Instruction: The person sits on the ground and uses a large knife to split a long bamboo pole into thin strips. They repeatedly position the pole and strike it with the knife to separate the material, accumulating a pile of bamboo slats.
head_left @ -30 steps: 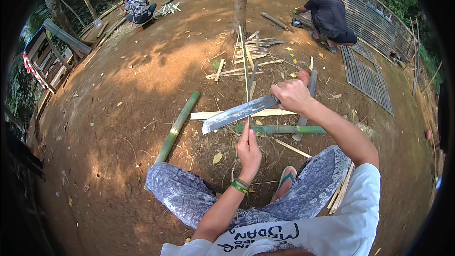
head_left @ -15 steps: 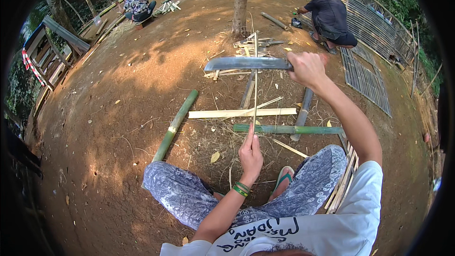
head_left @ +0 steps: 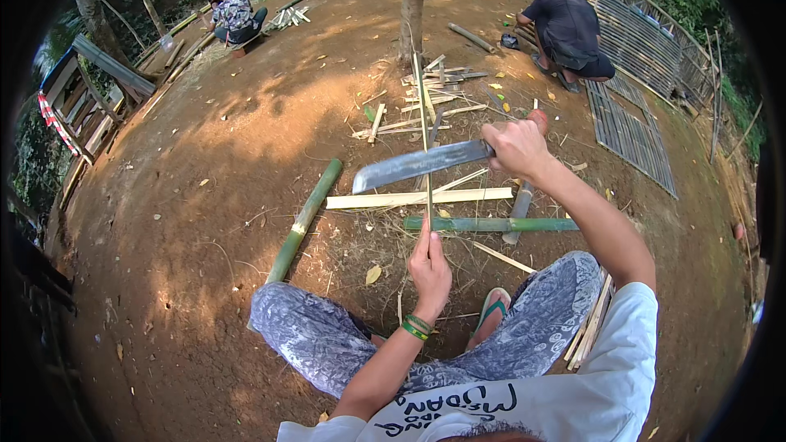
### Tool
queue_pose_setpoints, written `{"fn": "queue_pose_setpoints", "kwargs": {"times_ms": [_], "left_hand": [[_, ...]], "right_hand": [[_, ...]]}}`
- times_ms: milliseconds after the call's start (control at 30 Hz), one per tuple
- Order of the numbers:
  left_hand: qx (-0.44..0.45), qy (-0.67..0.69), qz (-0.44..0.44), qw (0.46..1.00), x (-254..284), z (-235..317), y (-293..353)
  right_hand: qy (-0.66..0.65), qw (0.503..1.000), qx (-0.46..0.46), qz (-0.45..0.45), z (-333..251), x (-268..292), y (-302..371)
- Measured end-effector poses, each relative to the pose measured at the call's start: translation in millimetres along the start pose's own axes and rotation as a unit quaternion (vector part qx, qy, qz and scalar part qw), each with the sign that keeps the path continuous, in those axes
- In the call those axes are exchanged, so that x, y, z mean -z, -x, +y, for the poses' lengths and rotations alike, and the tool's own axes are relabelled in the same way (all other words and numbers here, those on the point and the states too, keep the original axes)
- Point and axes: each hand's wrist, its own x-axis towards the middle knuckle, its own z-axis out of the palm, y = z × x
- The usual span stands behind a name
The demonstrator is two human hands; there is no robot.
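Observation:
My left hand (head_left: 430, 270) grips the lower end of a long thin bamboo strip (head_left: 422, 106), which stands away from me, leaning slightly left. In my right hand (head_left: 517, 150) is the handle of a machete (head_left: 422, 165), its broad grey blade pointing left. The blade lies across the strip above my left hand; whether it touches cannot be made out. Beyond my hands, a flat pale bamboo slat (head_left: 368, 200) and a green bamboo pole (head_left: 483, 224) lie crosswise on the ground. Another green bamboo pole (head_left: 304, 221) rests by my left knee.
Split bamboo pieces (head_left: 426, 106) lie scattered before a tree trunk (head_left: 412, 24). More strips (head_left: 591, 327) lie beside my right leg. One person (head_left: 569, 29) squats at the far right near bamboo panels (head_left: 630, 135); another person (head_left: 236, 15) sits at the far left.
The machete has come down along the strip toward my left hand, and its blade now tilts with the tip lower. The strip's far end has swung left. My left hand has barely moved.

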Motion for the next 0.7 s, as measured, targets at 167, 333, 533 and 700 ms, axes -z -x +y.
{"fn": "queue_pose_setpoints", "kwargs": {"times_ms": [167,333,533,700], "left_hand": [[-0.178,-0.076,0.025,0.981,-4.4,-35.1,18.3],[-0.078,-0.019,0.019,0.997,2.4,-16.9,11.0],[-0.083,-0.039,-0.006,0.996,5.2,-34.0,23.9],[0.055,0.125,-0.087,0.987,10.3,-45.9,28.3]], "right_hand": [[0.039,0.991,-0.078,0.1,47.1,19.0,-32.1],[0.011,0.999,0.042,-0.001,-0.6,16.3,-16.5],[0.045,0.981,-0.151,0.114,67.2,24.5,-51.9],[-0.14,0.946,-0.274,0.1,94.2,35.2,-68.8]]}}
